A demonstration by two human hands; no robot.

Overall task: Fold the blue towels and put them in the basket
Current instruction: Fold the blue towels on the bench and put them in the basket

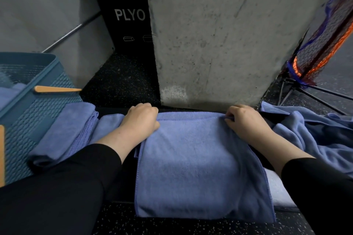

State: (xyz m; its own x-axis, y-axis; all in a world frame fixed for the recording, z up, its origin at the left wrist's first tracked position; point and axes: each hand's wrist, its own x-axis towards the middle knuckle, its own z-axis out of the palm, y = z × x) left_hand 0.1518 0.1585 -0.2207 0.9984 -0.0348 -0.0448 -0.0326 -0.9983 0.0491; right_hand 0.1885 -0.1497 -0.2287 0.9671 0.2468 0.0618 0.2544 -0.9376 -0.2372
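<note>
A blue towel (200, 162) lies folded over a dark bench (126, 173), its near edge hanging over the bench's front edge toward the speckled floor (122, 82). Both hands hold its far edge: the left hand (142, 118) has its fingers curled over the far left corner, and the right hand (243, 120) pinches the far right corner between thumb and fingers. Folded towels (63, 135) rest at the bench's left end, touching the teal basket (34, 112) — another blue towel shows inside it. A loose pile of towels (321, 135) lies crumpled at the right end. Beyond the bench's far edge stand a concrete pillar (219, 34) and a black box (124, 15) marked PLYO.
</note>
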